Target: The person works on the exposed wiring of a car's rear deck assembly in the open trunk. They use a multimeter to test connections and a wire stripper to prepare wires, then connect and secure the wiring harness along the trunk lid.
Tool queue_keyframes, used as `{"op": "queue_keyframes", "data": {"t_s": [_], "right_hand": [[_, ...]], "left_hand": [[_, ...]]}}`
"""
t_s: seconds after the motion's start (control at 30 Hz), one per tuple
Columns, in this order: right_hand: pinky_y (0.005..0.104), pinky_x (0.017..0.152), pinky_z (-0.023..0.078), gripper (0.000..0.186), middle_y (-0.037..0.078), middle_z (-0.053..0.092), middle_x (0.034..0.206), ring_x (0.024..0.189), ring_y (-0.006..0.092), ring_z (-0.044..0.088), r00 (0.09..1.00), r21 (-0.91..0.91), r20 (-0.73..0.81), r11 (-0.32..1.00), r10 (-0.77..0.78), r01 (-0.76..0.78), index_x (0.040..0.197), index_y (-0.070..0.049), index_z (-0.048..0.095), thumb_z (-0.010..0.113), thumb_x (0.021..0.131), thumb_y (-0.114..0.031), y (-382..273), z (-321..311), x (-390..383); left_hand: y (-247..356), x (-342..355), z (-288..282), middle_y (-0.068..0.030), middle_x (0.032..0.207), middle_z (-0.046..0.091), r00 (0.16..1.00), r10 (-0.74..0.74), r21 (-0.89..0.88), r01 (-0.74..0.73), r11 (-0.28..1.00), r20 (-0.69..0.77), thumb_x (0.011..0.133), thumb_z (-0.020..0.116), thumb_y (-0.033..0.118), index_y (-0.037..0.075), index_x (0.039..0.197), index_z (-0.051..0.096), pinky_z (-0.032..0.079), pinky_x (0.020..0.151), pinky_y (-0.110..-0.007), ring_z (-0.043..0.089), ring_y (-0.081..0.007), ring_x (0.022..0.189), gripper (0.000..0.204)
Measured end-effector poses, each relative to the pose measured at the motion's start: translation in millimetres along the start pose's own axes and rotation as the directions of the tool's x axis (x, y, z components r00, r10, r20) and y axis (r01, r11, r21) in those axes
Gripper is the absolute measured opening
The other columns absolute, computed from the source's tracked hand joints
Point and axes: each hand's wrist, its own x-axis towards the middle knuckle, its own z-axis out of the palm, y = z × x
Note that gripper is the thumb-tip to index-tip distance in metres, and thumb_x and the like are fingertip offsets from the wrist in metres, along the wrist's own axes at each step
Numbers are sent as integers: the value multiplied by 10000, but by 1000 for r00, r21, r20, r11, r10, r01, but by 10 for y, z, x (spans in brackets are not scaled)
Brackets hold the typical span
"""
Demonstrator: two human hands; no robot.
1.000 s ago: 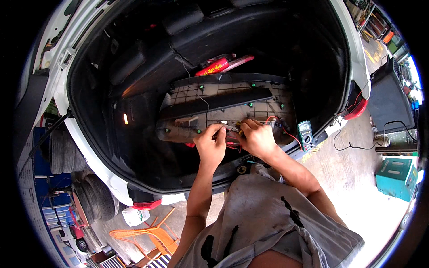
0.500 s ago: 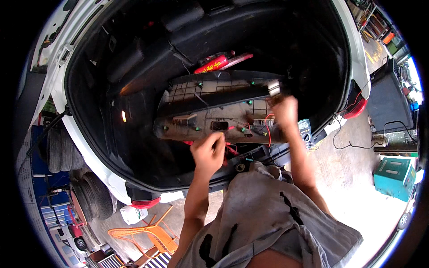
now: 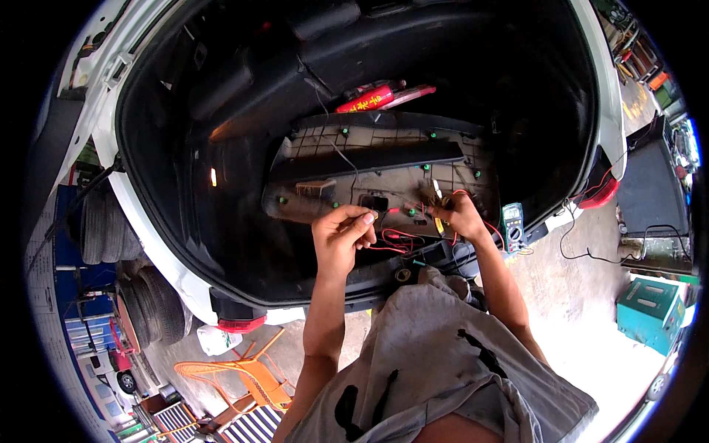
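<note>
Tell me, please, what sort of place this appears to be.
Probably a car repair workshop: a car's open trunk holds a loose trim panel with green clips, a multimeter sits by its rim, and tyres are at the left.

Bright light whitens the floor (image 3: 565, 303) at right, an orange chair (image 3: 264, 382) lower left.

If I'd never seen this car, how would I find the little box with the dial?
Find the big open trunk, then the dusty panel inside it. Just past the panel's right end, beside the right hand, is the meter, near the trunk's edge. Its screen and round dial set it apart from the panel.
</note>
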Motion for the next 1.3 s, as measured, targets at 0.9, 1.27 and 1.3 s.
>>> {"op": "queue_keyframes", "data": {"t_s": [0.9,1.27,1.3], "right_hand": [[345,710,556,204,147,747,868,780,250,723,978,-73,-193,993,82,-98,947,10,728,723,812,-142,1087,443,1516],[414,898,504,487,11,625,1247,1171,236,565,986,191,151,981,-66,36,1338,-129,588,748,884,-201,1734,1583,2911],[404,820,519,403,3,660,1139,1081,217,607,971,403,202,893,125,-199,1306,-109,608,702,925,-200,1802,1631,2954]], "left_hand": [[-635,-218,-679,-152,716,631,997,50,-329,-69,942,-67,852,690,99,-46,924,683,368,519,-299,547,-205,569,163],[-652,-649,-646,-155,641,614,941,-166,-335,62,940,-294,853,734,142,-64,922,667,430,476,-339,561,-230,511,227],[-660,-584,-647,-155,641,612,938,-161,-336,52,941,-307,864,726,142,-65,932,662,430,470,-339,559,-229,508,227]]}}
